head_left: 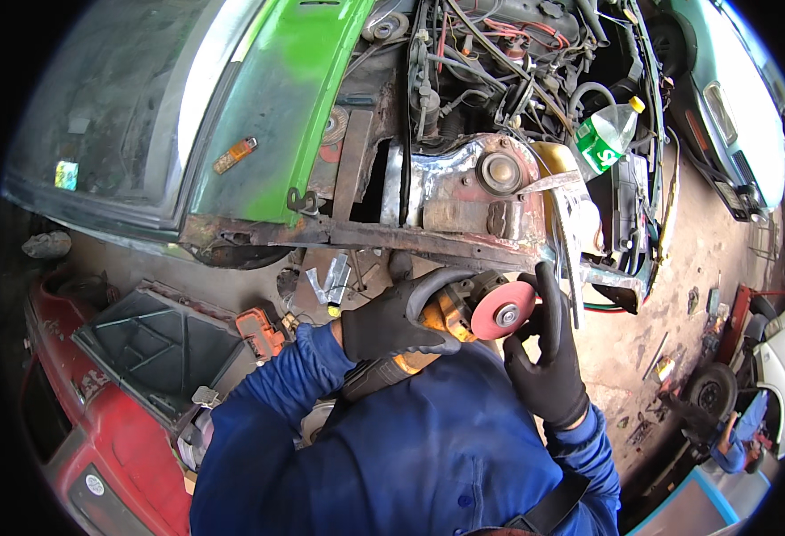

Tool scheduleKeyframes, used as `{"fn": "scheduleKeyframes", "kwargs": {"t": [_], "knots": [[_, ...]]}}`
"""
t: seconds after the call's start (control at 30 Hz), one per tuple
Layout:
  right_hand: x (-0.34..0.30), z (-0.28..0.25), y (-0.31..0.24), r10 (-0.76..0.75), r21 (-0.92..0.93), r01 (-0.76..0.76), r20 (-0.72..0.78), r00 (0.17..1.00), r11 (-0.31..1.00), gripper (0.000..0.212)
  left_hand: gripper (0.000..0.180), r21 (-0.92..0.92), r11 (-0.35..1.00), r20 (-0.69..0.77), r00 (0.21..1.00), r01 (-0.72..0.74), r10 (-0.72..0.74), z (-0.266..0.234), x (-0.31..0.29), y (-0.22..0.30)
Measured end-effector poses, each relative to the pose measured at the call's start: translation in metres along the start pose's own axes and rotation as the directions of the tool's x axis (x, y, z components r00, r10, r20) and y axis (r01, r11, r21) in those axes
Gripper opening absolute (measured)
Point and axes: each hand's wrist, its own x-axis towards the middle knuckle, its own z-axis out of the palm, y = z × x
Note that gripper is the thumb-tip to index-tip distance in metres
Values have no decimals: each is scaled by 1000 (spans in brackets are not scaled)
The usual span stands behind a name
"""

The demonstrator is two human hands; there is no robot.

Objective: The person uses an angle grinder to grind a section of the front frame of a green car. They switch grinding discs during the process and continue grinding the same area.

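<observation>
An angle grinder [444, 318] with a yellow body is held against my front. My left hand [392, 314], in a black glove, is wrapped round it near its head. Its reddish disc [492, 322] faces up, with a metal nut at the centre. Beside the disc's right edge is my right hand [550, 362], also gloved, thumb and fingers apart. Whether its fingertips touch the rim I cannot tell. Just beyond the grinder lies the rusty metal edge [392, 239] of a car's body.
Ahead is an exposed engine bay [499, 80] with a plastic bottle [605, 138] on it. An orange-brown lighter-shaped object [235, 155] rests on the green panel [272, 134]. A red car [120, 420] stands at left. A wheel [712, 390] and another person [743, 435] are at right.
</observation>
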Motion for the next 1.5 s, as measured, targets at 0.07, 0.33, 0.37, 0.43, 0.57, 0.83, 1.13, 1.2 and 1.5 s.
{"fn": "scheduleKeyframes", "kwargs": {"t": [0.07,0.33,0.37,0.43,0.57,0.83,1.13,1.2,1.5], "knots": [[3,5,-4,118,208,-117,6,993,971,106,109,34,999,37,998,41,-43,-12,4,-5],[17,22,-12,392,433,-356,6,920,828,92,106,89,991,117,987,102,-112,-39,16,-14],[19,23,-16,388,500,-333,-6,922,799,91,106,98,991,121,987,92,-103,-41,17,-13],[23,23,-22,531,509,-476,42,846,717,90,106,153,987,122,990,50,-69,-44,19,-12],[33,21,-29,534,544,-499,106,839,674,91,106,128,987,99,989,95,-108,-48,18,-8],[41,26,-24,460,593,-437,123,880,677,85,106,-66,993,57,994,102,-98,-52,14,-4],[59,31,-22,497,606,-478,152,855,637,82,102,33,997,-18,998,67,-66,-58,9,-3],[63,33,-23,459,626,-432,131,879,649,81,104,-61,997,-12,999,51,-52,-59,9,-2],[79,36,-19,501,648,-446,113,858,618,38,105,-87,995,-71,996,55,-61,-75,-3,-2]]}}
